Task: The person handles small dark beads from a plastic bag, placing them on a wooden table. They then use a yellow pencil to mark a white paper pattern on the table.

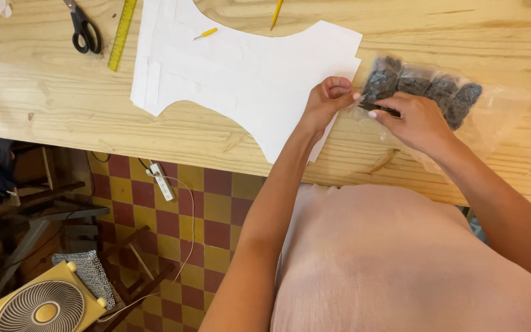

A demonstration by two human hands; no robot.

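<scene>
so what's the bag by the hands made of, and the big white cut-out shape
Bag: thin clear plastic film, seemingly; it is glossy, wrinkled, and dark lumps show through. White shape: likely matte paper, lying flat with crisp cut edges and taped seams. Both hands, left and right, pinch the bag's edge.

Bare wooden table (pixel 44 92) left of paper pattern (pixel 247 74); scissors (pixel 84 27), ruler (pixel 122 34) crowd far edge

Wooden table (pixel 44 92): paper pattern (pixel 247 74), scissors (pixel 84 27), ruler (pixel 121 34), plastic bag (pixel 425 92).
</scene>
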